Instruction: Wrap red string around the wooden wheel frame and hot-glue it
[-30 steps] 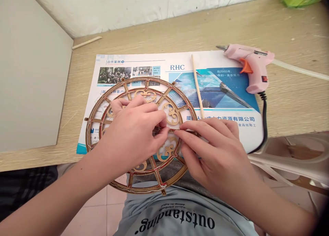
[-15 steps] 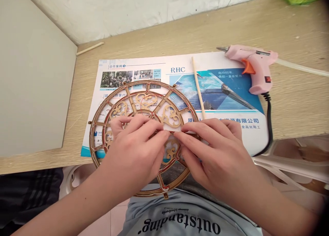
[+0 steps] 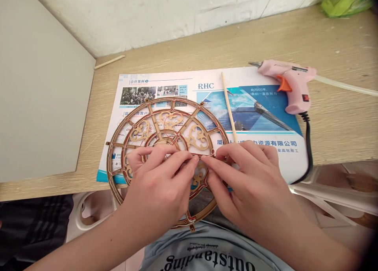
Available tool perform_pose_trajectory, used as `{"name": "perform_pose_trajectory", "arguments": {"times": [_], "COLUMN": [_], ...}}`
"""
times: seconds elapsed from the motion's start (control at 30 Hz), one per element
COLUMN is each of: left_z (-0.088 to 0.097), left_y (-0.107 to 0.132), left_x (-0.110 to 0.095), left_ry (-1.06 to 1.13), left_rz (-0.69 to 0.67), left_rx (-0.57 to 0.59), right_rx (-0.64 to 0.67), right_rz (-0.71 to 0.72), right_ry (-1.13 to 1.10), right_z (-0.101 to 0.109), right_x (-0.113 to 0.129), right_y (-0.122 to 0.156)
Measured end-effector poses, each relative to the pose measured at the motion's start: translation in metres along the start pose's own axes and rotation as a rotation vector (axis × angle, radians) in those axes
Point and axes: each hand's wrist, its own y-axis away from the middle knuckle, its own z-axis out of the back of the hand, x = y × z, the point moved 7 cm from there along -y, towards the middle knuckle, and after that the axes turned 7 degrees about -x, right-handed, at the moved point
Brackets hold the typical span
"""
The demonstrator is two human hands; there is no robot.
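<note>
Frame (image 3: 154, 120), round, gold lattice, lies on printed sheet (image 3: 206, 74) at table (image 3: 265, 39) edge, near side overhanging. Change: small loop of wire (image 3: 212, 152) now shows beside right fingertips, so wire likely isn't flat along spoke (image 3: 200, 157) there. Left hand (image 3: 165, 180): thumb and forefinger pinched together at spoke; can't tell if wire is gripped. Right hand (image 3: 251, 176): half-curled, fingertips touching spoke; grip underneath hidden, can't tell. Stick (image 3: 229, 107) beyond frame; glue gun (image 3: 295, 86) farther right.

A pale blue shirt (image 3: 183, 243) bears black "outstanding" lettering (image 3: 211, 262).
</note>
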Motion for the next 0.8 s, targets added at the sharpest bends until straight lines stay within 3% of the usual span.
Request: {"name": "perform_pose_trajectory", "arguments": {"times": [0.2,0.5,0.8], "left_z": [0.001,0.001,-0.001], "left_y": [-0.005,-0.009,0.001], "left_x": [-0.005,-0.004,-0.003], "left_ry": [-0.015,0.003,0.002], "left_rz": [0.034,0.052,0.035], "left_rx": [-0.004,0.086,0.019], "right_rx": [0.006,0.042,0.085], "right_rz": [-0.011,0.031,0.019], "right_ry": [-0.024,-0.030,-0.106], "right_z": [0.000,-0.007,0.001], "right_x": [0.000,0.006,-0.002], "right_y": [0.001,0.000,0.009]}}
